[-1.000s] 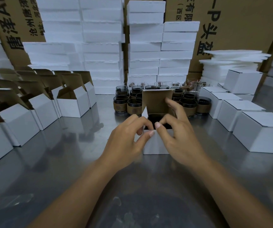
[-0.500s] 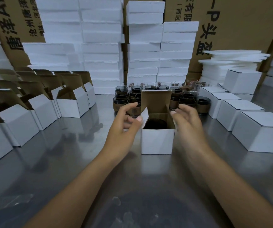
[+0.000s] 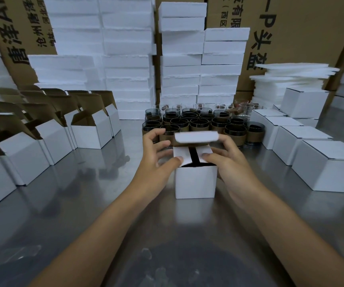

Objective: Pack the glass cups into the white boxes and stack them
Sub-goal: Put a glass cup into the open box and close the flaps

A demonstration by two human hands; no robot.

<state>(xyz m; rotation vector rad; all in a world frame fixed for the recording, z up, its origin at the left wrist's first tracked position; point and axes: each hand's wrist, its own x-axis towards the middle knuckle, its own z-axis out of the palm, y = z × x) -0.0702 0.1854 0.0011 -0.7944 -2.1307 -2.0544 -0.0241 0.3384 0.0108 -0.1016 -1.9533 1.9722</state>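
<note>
A small white box (image 3: 196, 183) stands on the steel table in front of me. Its two side flaps are folded in over a dark opening, and the top lid (image 3: 196, 137) tilts forward over them. My left hand (image 3: 158, 160) grips the box's left side, thumb pressing the left flap down. My right hand (image 3: 229, 160) grips the right side, thumb on the right flap, fingers behind the lid. Whatever is inside the box is hidden. Behind the box stand several glass cups (image 3: 218, 123) with brown sleeves.
Open white boxes (image 3: 92, 133) with raised brown flaps line the left. Closed white boxes (image 3: 332, 170) sit in a row on the right. White foam blocks (image 3: 181, 59) and brown cartons (image 3: 303, 38) rise at the back. The steel table (image 3: 84, 204) lies bare near me.
The side flaps went from open to folded in under my thumbs. The lid, upright before, has tipped forward over the opening. Both hands moved back onto the box.
</note>
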